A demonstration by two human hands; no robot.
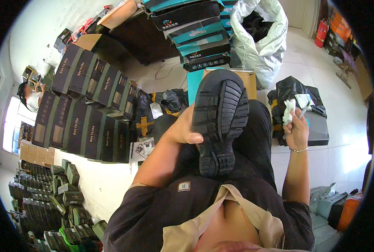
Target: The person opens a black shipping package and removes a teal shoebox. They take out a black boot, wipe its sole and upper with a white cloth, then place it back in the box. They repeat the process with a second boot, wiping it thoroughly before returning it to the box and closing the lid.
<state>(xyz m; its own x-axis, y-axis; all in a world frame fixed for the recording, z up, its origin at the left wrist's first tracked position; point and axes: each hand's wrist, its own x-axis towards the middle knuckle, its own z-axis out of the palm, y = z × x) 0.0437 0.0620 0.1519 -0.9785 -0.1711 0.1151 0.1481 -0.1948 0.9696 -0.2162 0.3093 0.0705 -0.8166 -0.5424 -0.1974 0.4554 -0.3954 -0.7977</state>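
My left hand [187,130] grips a black shoe [220,123] by its side, thumb against the edge of the sole. The treaded rubber sole faces up towards me, and the shoe's upper is hidden beneath it. Out to the right, my right hand [297,130] holds a crumpled white cloth or tissue [288,111] together with a slim grey tool [306,108], whose kind I cannot tell. Behind the shoe's toe stands an open teal-and-brown cardboard box [250,80], its inside mostly hidden. Below the right hand lies a grey shoebox [316,127] beside parcels wrapped in black plastic [289,85].
Stacked dark shoeboxes [86,132] rise at my left; teal-and-black boxes [199,34] stand ahead. A white woven sack [262,60] holds black material. Bagged parcels [171,100] lie left of my knees. A fire extinguisher [321,33] stands far right. Another person [32,97] is at far left.
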